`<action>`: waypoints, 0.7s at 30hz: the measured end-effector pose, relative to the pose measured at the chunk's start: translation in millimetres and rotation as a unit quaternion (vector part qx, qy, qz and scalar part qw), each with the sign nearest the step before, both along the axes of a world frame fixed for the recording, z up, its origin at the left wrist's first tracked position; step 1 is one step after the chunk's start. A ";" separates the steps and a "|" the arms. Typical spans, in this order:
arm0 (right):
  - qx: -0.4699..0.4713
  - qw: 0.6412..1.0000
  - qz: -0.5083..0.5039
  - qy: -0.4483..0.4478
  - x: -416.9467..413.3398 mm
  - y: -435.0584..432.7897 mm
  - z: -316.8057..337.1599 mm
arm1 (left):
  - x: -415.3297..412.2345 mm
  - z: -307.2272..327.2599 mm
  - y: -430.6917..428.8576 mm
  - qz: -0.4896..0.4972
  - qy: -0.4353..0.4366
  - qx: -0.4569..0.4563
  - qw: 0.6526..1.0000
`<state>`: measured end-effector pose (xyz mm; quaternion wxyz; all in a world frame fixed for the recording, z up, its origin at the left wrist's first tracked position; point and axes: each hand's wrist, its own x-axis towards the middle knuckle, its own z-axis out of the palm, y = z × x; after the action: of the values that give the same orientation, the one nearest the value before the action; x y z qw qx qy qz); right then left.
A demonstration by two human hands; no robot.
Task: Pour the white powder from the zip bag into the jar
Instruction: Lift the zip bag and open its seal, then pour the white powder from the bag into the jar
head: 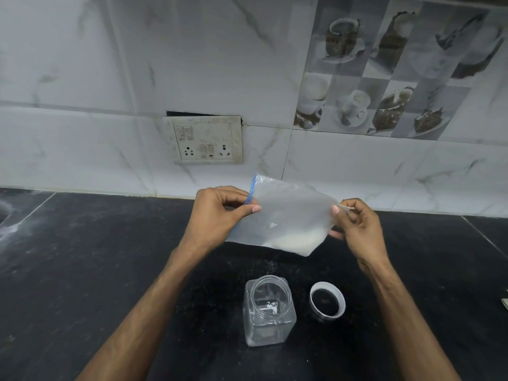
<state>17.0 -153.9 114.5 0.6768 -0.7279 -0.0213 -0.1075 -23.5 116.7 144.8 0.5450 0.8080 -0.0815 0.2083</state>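
Observation:
I hold a clear zip bag (288,213) with a blue zip strip up above the black counter, turned sideways with the zip edge to the left. White powder (295,242) lies in its lower right corner. My left hand (217,215) pinches the zip edge. My right hand (357,229) pinches the opposite edge at the right. Below the bag, nearer to me, a clear square jar (269,312) stands upright and open on the counter, with a few white specks inside.
The jar's lid (327,302), white-rimmed, lies on the black counter (110,270) just right of the jar. A tiled wall with a switch and socket plate (207,140) rises behind the counter. Something pale shows at the far right edge (504,302).

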 end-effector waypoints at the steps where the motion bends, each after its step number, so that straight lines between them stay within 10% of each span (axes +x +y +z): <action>1: 0.001 1.000 -0.002 0.000 -2.9 -3.2 -1.1 | -1.0 0.5 -4.0 -0.004 -0.002 0.002 1.000; 21: -0.068 0.994 -0.057 -0.069 -70.3 -72.4 18.7 | -52.0 -26.9 -39.1 -0.080 0.057 -0.050 0.994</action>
<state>-53.3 -226.3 133.2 0.6154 -0.7632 -0.0337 -0.1942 -75.5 77.6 117.9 0.6033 0.7813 -0.1045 0.1212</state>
